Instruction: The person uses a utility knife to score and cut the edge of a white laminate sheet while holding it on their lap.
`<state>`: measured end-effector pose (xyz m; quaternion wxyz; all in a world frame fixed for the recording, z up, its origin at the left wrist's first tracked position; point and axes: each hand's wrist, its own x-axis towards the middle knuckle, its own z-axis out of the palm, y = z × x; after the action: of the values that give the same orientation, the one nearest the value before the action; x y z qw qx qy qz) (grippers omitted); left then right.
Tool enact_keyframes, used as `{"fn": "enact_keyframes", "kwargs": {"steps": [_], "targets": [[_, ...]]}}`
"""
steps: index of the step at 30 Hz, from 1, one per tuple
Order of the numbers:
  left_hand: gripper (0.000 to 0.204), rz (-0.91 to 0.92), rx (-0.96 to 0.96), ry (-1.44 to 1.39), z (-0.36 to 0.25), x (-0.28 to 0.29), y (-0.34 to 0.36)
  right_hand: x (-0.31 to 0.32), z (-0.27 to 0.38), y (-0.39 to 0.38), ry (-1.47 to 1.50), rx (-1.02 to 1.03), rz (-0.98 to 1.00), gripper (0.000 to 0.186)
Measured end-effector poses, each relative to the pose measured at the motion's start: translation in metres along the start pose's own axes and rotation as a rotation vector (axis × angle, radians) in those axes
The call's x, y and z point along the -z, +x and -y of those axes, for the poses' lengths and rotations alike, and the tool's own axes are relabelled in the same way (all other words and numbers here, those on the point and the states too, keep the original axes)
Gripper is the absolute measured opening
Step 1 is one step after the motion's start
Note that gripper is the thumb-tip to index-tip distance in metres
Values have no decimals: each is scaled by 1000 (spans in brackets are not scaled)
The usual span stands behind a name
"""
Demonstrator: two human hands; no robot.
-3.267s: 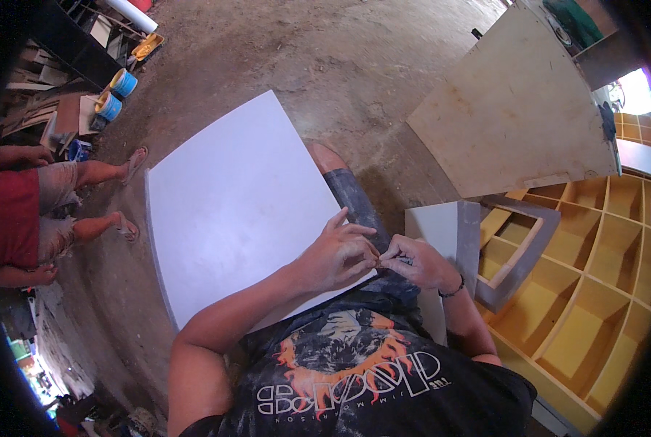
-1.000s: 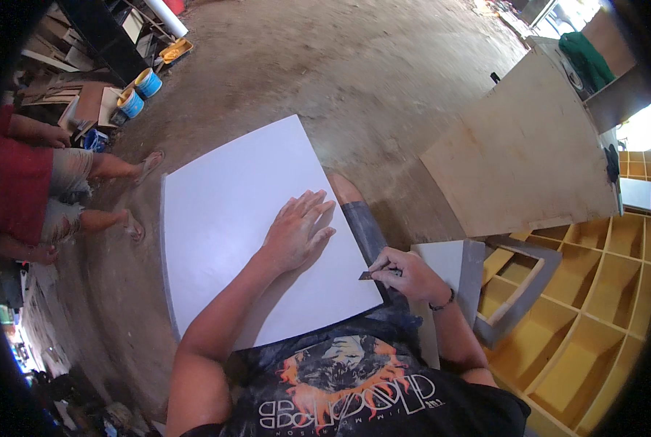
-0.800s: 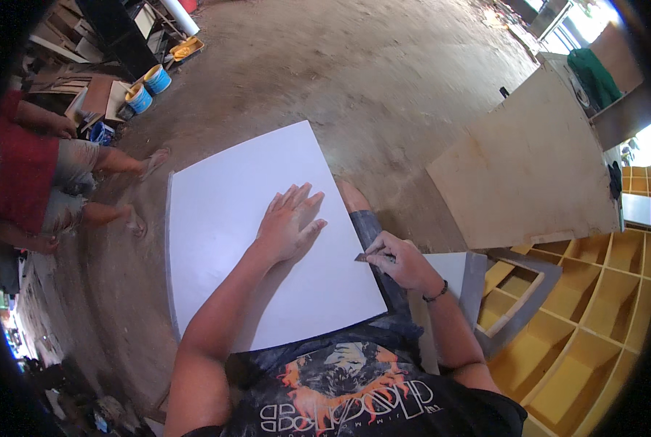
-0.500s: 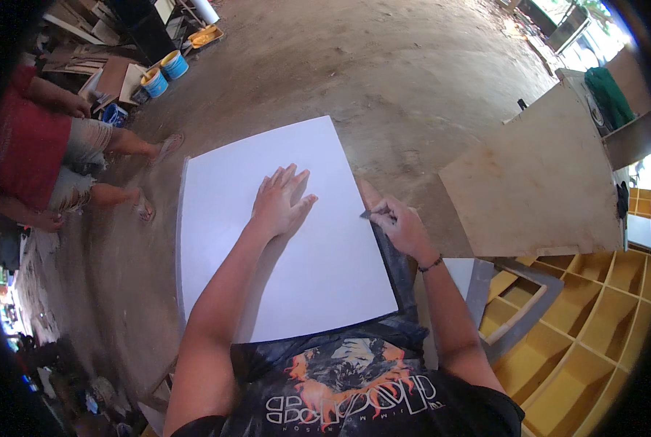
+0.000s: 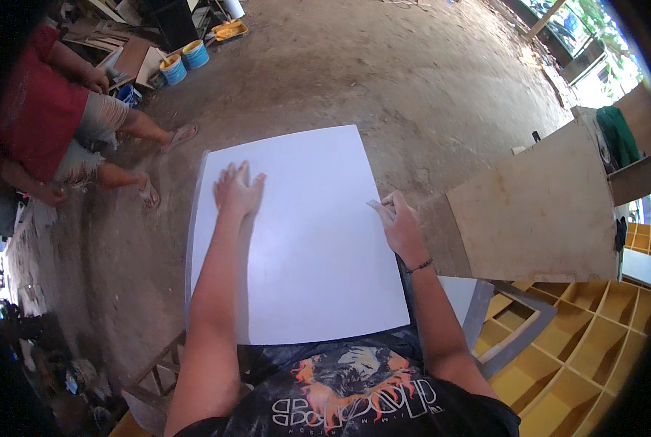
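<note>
A large white board (image 5: 311, 247) lies flat in front of me, resting on my lap. My left hand (image 5: 236, 189) presses flat on its upper left part, fingers spread. At the board's right edge my right hand (image 5: 398, 222) is shut on a small thin tool (image 5: 378, 206), maybe a pencil or blade; its tip touches the board's edge.
A person in red top and sandals (image 5: 63, 131) stands at the left. Paint buckets (image 5: 183, 62) and scrap boards lie at the far left. A bare plywood panel (image 5: 540, 211) and a yellow compartment shelf (image 5: 587, 342) stand to my right. Dirt floor (image 5: 383, 80) lies ahead.
The left hand slid from the board's near right edge up to its upper left. The right hand with the tool moved up along the right edge. The view tilted forward.
</note>
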<state>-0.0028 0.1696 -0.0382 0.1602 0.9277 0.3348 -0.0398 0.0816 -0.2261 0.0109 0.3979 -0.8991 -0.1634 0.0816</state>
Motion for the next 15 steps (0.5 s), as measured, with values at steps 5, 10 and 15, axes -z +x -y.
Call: {"fn": "enact_keyframes", "kwargs": {"steps": [5,10,15], "targets": [[86,-41,275,52,68,22,12,2,4,-19,-44,0,-4,23],[109,36,416,-260,142,14,36,-1,9,-25,-116,62,-54,23],[113,212,115,-456,156,21,32,-2,9,-31,-85,30,-26,22]]}}
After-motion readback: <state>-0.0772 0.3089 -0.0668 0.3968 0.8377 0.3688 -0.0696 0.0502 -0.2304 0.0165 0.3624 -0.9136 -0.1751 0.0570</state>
